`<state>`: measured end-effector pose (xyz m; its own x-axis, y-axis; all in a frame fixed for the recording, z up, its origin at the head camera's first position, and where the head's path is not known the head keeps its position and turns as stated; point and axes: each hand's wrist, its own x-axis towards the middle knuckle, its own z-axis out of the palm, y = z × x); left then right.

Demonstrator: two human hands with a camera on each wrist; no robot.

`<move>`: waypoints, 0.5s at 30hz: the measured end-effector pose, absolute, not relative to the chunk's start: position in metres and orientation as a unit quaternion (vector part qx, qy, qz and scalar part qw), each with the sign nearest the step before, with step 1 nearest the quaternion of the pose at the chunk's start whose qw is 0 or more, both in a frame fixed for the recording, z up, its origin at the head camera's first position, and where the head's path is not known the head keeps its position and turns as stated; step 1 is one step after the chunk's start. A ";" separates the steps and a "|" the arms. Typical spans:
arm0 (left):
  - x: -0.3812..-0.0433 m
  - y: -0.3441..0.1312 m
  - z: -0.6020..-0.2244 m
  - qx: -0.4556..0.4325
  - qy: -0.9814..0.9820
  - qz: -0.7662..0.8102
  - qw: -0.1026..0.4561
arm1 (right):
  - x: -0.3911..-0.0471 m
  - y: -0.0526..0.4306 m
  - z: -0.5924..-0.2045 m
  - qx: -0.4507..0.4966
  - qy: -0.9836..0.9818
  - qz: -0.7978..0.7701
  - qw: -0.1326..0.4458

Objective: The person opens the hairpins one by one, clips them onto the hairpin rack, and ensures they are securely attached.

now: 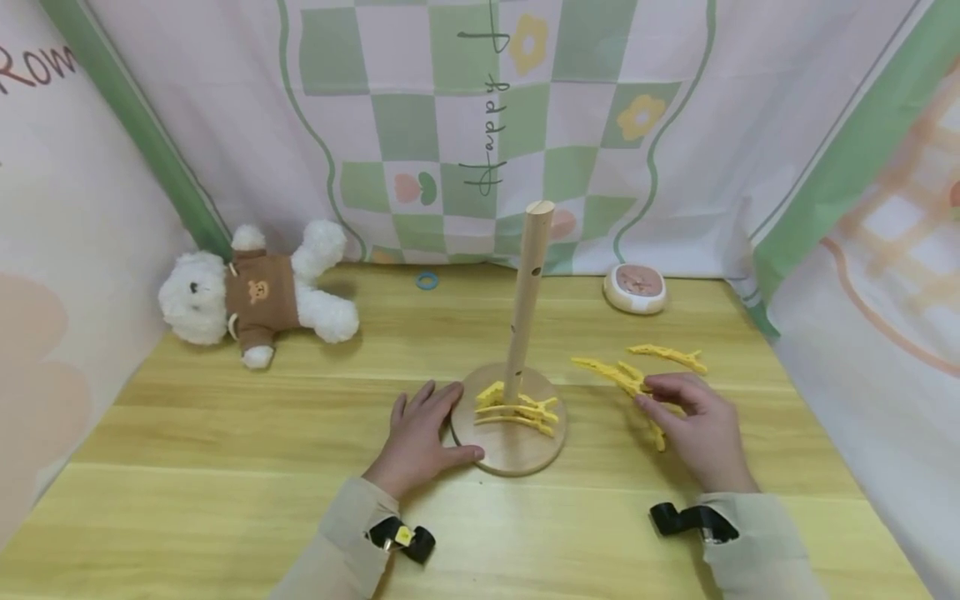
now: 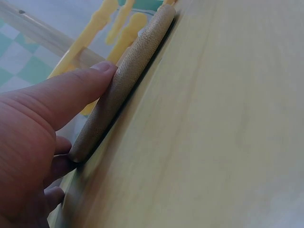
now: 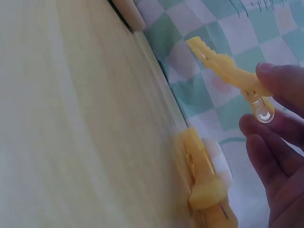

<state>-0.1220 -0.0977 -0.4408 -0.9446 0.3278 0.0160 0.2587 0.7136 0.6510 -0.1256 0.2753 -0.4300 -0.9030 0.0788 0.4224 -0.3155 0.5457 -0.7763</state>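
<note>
A wooden stand with a round base [image 1: 517, 457] and an upright pole [image 1: 531, 275] stands in front of me. Around the pole's foot, several yellow hair clips [image 1: 517, 421] lie on the base. My left hand [image 1: 420, 442] touches the base's left rim with spread fingers; its thumb [image 2: 90, 83] rests along the edge. To the right, my right hand [image 1: 697, 425] pinches a yellow hair clip [image 3: 223, 69] between thumb and fingers. That clip has a toothed edge and points away from the hand. More clips [image 1: 663, 357] lie just past this hand on the table, some partly hidden by it.
A white plush toy in a brown shirt [image 1: 262, 292] lies at the back left. Near the back edge are a small blue ring [image 1: 427, 281] and a round white and pink device [image 1: 636, 288]. A checkered curtain [image 1: 491, 125] hangs behind the table.
</note>
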 end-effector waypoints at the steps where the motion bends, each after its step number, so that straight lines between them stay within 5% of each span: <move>1: -0.122 -0.098 -0.441 0.158 0.924 0.344 0.052 | -0.125 0.272 -0.429 0.078 -0.852 0.473 0.210; 15: -0.124 -0.098 -0.445 0.156 0.928 0.334 0.049 | -0.117 0.245 -0.426 0.150 -0.845 0.467 0.214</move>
